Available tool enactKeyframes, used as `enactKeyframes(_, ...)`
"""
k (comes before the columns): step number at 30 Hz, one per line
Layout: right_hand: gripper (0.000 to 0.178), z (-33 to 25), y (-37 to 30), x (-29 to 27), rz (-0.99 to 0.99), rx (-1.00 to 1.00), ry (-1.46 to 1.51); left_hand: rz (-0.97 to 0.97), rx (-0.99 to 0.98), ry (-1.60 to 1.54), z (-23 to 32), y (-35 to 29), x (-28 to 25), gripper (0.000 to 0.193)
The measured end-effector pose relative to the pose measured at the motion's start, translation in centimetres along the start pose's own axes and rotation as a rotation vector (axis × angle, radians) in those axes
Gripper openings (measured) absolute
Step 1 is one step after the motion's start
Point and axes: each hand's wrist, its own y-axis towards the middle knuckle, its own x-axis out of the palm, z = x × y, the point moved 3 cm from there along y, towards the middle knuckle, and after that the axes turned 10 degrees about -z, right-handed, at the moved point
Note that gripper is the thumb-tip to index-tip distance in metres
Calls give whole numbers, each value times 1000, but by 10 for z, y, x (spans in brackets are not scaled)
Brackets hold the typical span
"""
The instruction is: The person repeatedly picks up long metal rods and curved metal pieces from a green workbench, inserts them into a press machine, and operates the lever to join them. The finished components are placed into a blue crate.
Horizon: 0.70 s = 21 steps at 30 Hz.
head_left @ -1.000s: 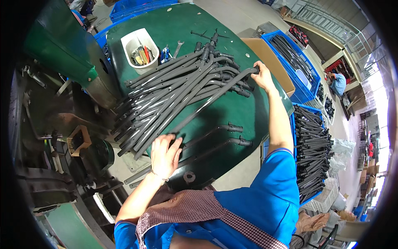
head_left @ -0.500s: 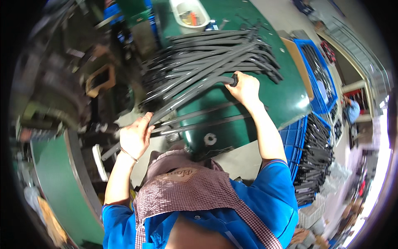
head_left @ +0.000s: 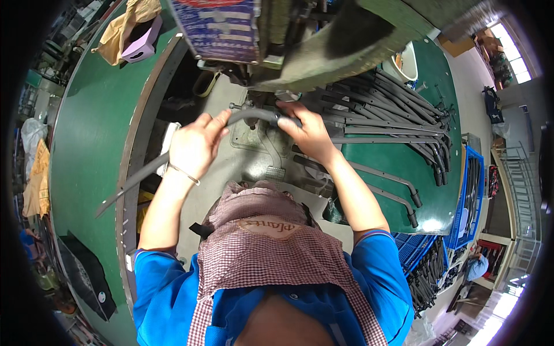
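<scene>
A bent dark grey metal tube (head_left: 135, 177) is held in both of my hands. My left hand (head_left: 193, 145) is closed around its middle, and the straight part runs down to the left past my wrist. At the tube's curved end, my right hand (head_left: 307, 132) grips close to a black end piece, with the fingertips partly hidden. The curve lies right by the working point of a green press machine (head_left: 340, 49), just below its head. From this view I cannot tell whether the tube touches the machine.
Many similar tubes (head_left: 386, 106) are piled on the green table (head_left: 369, 158) to the right, near a white tub (head_left: 407, 63). Two more lie nearer me. Blue crates (head_left: 473, 193) stand beyond. Another green table (head_left: 86, 138) is at left. A foot pedal (head_left: 276, 173) lies below.
My view has swung left from the tube pile to the press machine. Both hands have carried the tube over to it, and its straight end now points down to the left.
</scene>
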Motion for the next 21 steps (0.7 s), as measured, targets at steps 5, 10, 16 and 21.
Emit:
enactKeyframes(5,27,17,56,20,12,164,233,-111,52,54,-55,39,-36,32)
enactKeyframes(10,22,61,81,32,-8,619,577,-377,113,-2,-92,92,-45,28)
enactKeyframes(16,17,50,83,32,-6,711,758,-665,11,-186,-102,122,-44,30)
enactKeyframes(21,30,19,82,36,103,695,637,-642,62,-220,-115,124,-28,31)
